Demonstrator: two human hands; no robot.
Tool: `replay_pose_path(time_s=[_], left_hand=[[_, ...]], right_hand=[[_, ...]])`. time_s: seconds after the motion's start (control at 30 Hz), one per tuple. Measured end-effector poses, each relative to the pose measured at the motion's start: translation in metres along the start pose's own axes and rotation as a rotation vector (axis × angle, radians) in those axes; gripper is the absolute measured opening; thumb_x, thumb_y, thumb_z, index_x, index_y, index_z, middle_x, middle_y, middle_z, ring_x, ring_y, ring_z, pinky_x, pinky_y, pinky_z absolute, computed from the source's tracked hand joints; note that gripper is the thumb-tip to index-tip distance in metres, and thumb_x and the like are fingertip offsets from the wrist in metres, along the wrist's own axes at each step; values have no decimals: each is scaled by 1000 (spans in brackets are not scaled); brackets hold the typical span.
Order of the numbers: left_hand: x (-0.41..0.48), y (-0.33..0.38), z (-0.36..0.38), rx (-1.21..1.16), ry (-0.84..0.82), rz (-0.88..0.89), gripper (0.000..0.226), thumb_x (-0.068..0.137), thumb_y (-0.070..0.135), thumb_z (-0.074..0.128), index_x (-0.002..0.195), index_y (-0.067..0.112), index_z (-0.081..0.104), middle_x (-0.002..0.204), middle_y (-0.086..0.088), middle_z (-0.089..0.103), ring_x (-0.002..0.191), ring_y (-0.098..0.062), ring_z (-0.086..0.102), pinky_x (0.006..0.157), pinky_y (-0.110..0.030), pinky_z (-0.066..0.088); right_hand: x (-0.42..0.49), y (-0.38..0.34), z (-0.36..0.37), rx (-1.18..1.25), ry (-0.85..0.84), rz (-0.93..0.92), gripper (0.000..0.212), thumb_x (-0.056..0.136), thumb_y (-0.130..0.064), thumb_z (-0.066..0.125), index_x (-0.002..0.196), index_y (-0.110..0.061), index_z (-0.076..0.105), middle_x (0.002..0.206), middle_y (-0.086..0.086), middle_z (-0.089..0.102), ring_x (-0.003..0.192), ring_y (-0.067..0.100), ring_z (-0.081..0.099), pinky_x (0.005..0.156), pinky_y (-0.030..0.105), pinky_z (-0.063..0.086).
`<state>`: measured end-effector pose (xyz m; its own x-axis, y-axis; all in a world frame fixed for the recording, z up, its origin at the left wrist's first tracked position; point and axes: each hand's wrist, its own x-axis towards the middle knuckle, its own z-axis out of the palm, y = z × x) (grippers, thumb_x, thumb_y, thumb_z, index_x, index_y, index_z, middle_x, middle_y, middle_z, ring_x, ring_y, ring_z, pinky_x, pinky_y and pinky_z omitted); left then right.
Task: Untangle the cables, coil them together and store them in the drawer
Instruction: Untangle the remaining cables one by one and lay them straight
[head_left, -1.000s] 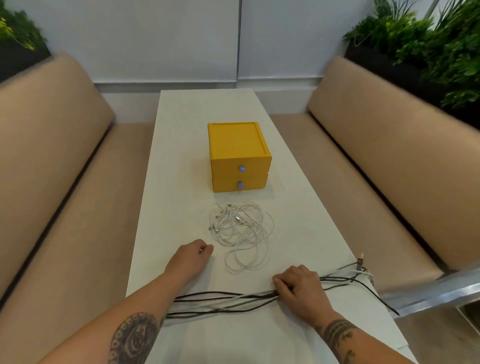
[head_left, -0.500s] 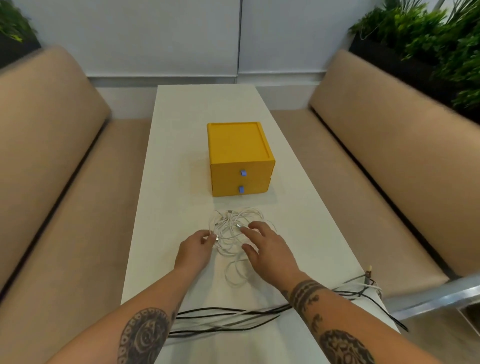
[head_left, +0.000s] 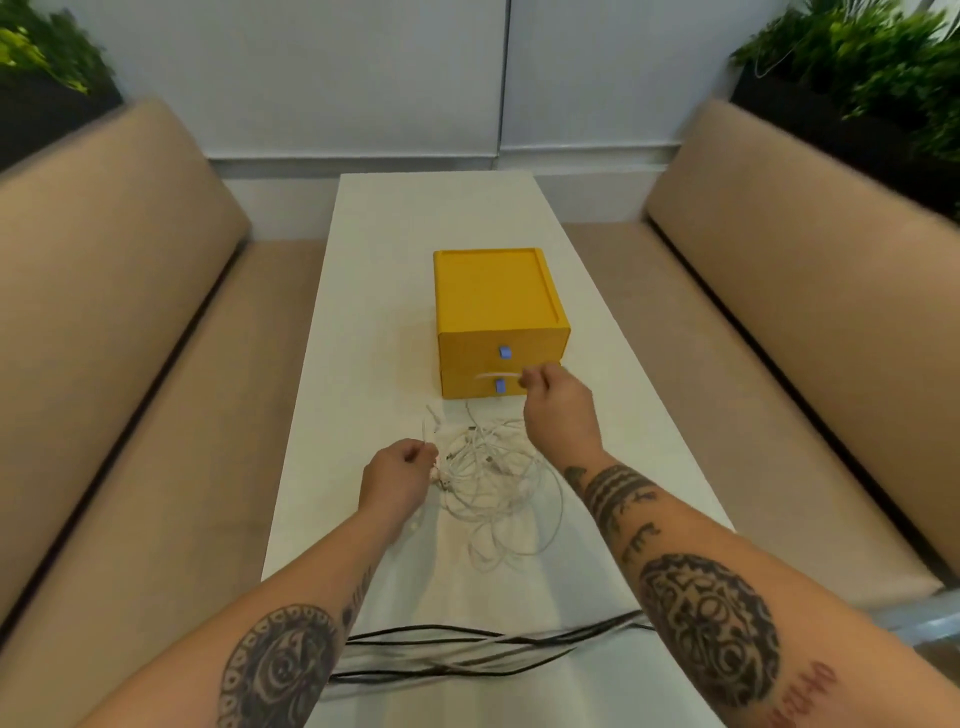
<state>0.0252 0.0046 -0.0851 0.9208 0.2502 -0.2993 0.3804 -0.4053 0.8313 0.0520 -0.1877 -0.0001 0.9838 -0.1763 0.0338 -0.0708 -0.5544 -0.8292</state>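
White cable tangle (head_left: 493, 478) lies on the surface (head_left: 374, 312) at 6 o'clock of the yellow drawer box (head_left: 493, 296). Left hand (head_left: 395, 480) pinches a strand at its 9 o'clock; right hand (head_left: 561, 410) pinches a cable end at 1 o'clock.

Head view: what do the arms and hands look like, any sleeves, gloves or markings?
The left hand and right hand are bare, arms too: no sleeves, gloves, watch or rings visible. The left forearm carries a round dark tattoo with a swirl ringed by small ovals. The right forearm has dark bands near the wrist, a large oval patterned tattoo and reddish lettering near the elbow.
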Motion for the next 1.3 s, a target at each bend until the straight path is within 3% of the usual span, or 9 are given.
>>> replay_pose_path(time_s=[0.1, 0.3, 0.4, 0.5, 0.73, 0.87, 1.03, 1.17, 1.3], left_hand=[[-6, 13, -9, 75, 6, 22, 32, 100, 35, 51, 120, 16, 68, 108, 0, 67, 105, -24, 60, 87, -31, 48], [-14, 60, -31, -30, 82, 205, 45, 101, 39, 47, 143, 21, 50, 146, 2, 51, 125, -17, 52, 104, -34, 43], [-22, 110, -48, -166, -7, 383, 46, 103, 37, 47, 147, 26, 42, 134, 14, 52, 109, -7, 56, 86, -23, 46], [-25, 148, -60, -256, -167, 449, 46, 103, 40, 48, 147, 32, 40, 134, 14, 52, 112, -12, 56, 91, -34, 50], [-29, 163, -65, -214, -213, 452, 23, 102, 24, 49, 95, 15, 69, 105, -1, 71, 91, -16, 63, 82, -39, 55], [-32, 166, -74, -370, -173, 448, 22, 103, 19, 51, 94, 12, 69, 88, -4, 71, 83, -16, 64, 90, -42, 55], [-32, 192, -88, -472, -61, 596, 17, 100, 29, 58, 100, 22, 73, 74, -2, 67, 67, -13, 60, 74, -34, 57], [-27, 210, -94, -325, -3, 671, 28, 95, 44, 61, 107, 24, 76, 73, -2, 69, 78, -7, 65, 70, -19, 47], [-25, 215, -92, -61, -44, 674, 28, 96, 41, 61, 113, 23, 75, 75, 4, 71, 95, -7, 65, 80, -25, 49]], right_hand=[[8, -41, -22, 121, 51, -65, 27, 105, -26, 43, 93, -14, 64, 77, -8, 59, 50, -8, 54, 43, 11, 34], [15, -87, -48, 112, 129, -232, 29, 104, -35, 45, 91, -22, 68, 63, -4, 57, 43, 2, 47, 45, 20, 35], [9, -107, -57, 159, 144, -301, 28, 103, -36, 46, 86, -27, 67, 67, -7, 60, 54, 8, 56, 54, 27, 46], [4, -132, -65, 315, 123, -369, 27, 103, -32, 47, 84, -25, 64, 63, -9, 60, 59, 13, 66, 63, 35, 52], [3, -171, -102, 695, 112, -538, 24, 107, -19, 37, 90, -18, 53, 73, -9, 70, 92, 25, 68, 72, 28, 52], [10, -152, -116, 610, 191, -416, 24, 108, -21, 39, 88, -20, 53, 84, -6, 66, 91, 16, 68, 69, 25, 51], [16, -76, -103, 293, 91, -79, 29, 106, -28, 39, 86, -20, 58, 91, 5, 67, 81, 16, 64, 68, 32, 46], [9, -47, -98, 374, 38, 169, 28, 104, -31, 36, 112, -18, 60, 121, 7, 63, 89, 19, 65, 73, 34, 47], [3, -73, -98, 336, 250, -53, 36, 104, -36, 41, 117, -9, 60, 121, 9, 64, 98, 18, 59, 85, 36, 45]])
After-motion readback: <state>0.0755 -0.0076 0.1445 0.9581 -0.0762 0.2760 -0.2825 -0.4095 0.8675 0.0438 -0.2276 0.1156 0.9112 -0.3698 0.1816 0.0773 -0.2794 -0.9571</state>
